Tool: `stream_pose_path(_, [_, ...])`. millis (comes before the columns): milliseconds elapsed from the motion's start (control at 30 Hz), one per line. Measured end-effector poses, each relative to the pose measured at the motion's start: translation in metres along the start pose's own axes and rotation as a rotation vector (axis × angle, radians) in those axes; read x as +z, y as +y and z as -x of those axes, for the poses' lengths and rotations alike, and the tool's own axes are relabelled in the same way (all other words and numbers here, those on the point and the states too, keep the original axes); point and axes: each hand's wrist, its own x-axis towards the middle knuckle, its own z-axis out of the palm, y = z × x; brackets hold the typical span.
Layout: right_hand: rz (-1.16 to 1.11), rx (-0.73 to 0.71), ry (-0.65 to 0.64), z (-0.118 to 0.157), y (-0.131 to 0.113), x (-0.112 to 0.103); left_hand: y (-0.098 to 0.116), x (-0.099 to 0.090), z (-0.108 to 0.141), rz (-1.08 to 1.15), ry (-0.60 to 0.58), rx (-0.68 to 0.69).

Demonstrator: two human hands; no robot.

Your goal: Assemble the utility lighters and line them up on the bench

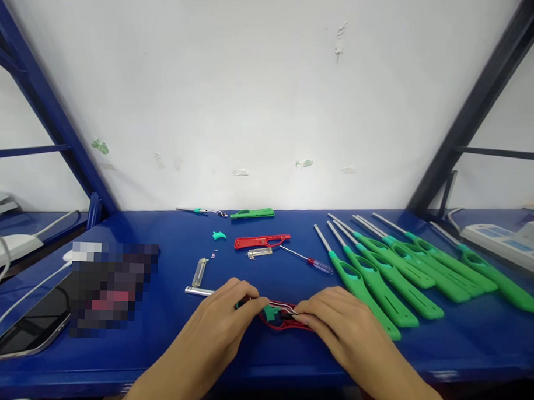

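Observation:
An opened red lighter casing [284,326] lies near the table's front edge, between my two hands. Inside it show a green trigger [270,313] and thin wires [285,306]. My left hand [221,321] is closed on the lighter's left part, thumb and fingers beside the trigger. From under that hand a metal tube [198,291] sticks out to the left. My right hand [344,325] pinches the casing's right part, its fingertips at the wires and a small dark piece. The fingers cover the casing's ends.
Beyond my hands are another red casing half [250,242], clear fuel tanks [199,272], a screwdriver [319,265], a loose green trigger [219,235], and a green casing [253,213]. Several green lighters [364,297] lie at right. A phone [30,326] with a cable lies left.

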Motion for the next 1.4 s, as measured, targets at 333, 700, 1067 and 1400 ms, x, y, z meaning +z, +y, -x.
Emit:
stream_pose_path(333, [-0.038,-0.057,0.031,0.002,0.005,-0.002,0.006,0.011,-0.003,0.017,0.017,-0.024])
stream_pose_path(700, [-0.113,-0.066,0.059,0.000,0.004,-0.007,0.011,0.017,-0.002,0.055,0.073,-0.061])
stream_pose_path(1067, [-0.181,0.060,0.012,-0.003,0.001,-0.009,0.012,0.021,0.001,0.046,0.063,-0.061])
stream_pose_path(1400, [-0.211,0.048,-0.006,-0.003,0.000,-0.008,0.012,0.021,0.002,0.050,0.033,-0.071])
